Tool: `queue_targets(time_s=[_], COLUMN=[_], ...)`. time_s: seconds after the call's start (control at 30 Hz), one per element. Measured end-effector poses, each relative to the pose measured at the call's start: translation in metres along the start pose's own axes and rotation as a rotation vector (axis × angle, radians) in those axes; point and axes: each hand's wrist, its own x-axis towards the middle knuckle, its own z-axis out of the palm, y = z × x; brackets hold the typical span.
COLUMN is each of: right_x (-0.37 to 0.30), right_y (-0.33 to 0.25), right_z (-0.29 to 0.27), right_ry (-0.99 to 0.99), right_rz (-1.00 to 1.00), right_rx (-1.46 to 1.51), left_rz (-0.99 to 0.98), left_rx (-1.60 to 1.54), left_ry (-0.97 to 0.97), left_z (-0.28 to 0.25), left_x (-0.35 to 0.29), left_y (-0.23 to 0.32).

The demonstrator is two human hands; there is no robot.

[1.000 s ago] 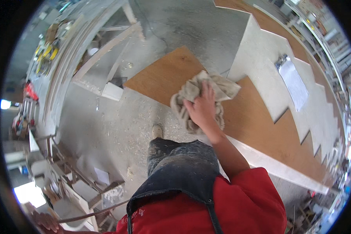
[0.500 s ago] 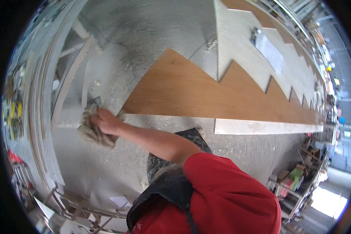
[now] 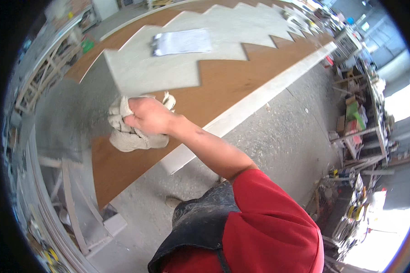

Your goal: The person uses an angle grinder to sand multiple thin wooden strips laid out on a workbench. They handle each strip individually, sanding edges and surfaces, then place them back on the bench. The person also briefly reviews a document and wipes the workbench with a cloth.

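Observation:
My right hand (image 3: 148, 114) is closed around a crumpled beige cloth (image 3: 141, 140). The cloth lies over the near part of a long brown board (image 3: 232, 86) with a stair-stepped edge; I cannot tell how firmly it presses there. My right arm reaches across from the red sleeve. Beyond the hand, a pale panel (image 3: 136, 75) fills the middle between this board and a second stepped brown board (image 3: 93, 59). White paper sheets (image 3: 182, 42) lie on that panel. My left hand is out of the picture.
A white strip (image 3: 246, 109) runs beneath the board's near edge. Left of the board's end stands a pale wooden trestle frame (image 3: 73, 204). Cluttered shelves (image 3: 364, 123) line the right side, and long strips lean at the far left. The floor is dusty concrete.
My right hand has carried the cloth from beside the board's left end onto the board. The view has turned, so the stepped boards and paper sheets now appear farther left.

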Motion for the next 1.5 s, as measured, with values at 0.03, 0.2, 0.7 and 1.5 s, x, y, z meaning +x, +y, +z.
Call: queue_targets(time_s=[0.03, 0.2, 0.7, 1.5], right_x=[-0.012, -0.063, -0.189, -0.387], right_y=[0.019, 0.107, 0.343, 0.72], right_z=[-0.02, -0.04, -0.343, -1.105], right_ry=[-0.077, -0.358, -0.027, 0.273], right_rz=[0.045, 0.104, 0.226, 0.784], right_rx=[-0.146, -0.749, -0.703, -0.973], left_rz=[-0.004, -0.028, -0.237, -0.104], left_rx=[-0.018, -0.157, 0.076, 0.305], left_ry=[-0.022, -0.181, -0.473, -0.005], left_z=[0.03, 0.17, 0.433, 1.261], left_x=[0.013, 0.067, 0.187, 0.262], left_y=[-0.002, -0.001, 0.001, 0.08])
